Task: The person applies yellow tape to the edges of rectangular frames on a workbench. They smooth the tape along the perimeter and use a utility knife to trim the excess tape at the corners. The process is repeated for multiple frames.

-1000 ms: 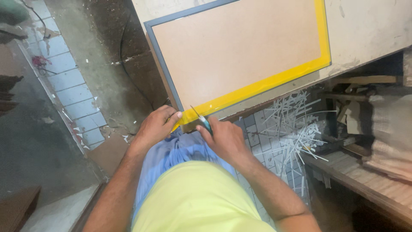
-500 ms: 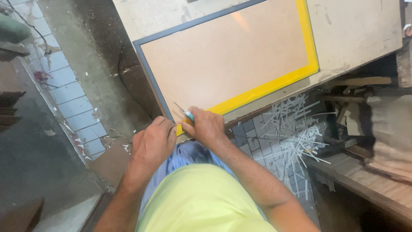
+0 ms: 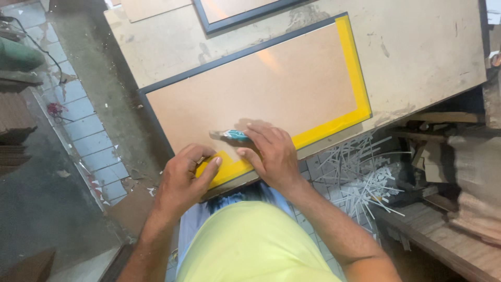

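Note:
A brown backing board in a dark frame (image 3: 261,89) lies face down on the worktable (image 3: 417,47). Yellow tape (image 3: 355,73) runs along its right side and near edge. My left hand (image 3: 185,175) presses the yellow tape at the board's near left corner, fingers flat. My right hand (image 3: 271,151) holds a small teal-handled cutter (image 3: 232,134) whose blade points left over the board, just above the tape.
A second framed board (image 3: 235,13) lies at the table's far edge. Below the table's right side sits a heap of white offcut strips (image 3: 365,177). Stacked boards (image 3: 475,209) stand at right. Tiled floor (image 3: 88,130) with scraps runs along the left.
The view has shifted, so more of the table shows. My right hand has lifted the cutter from the tape corner onto the board, and my left hand now presses the corner tape.

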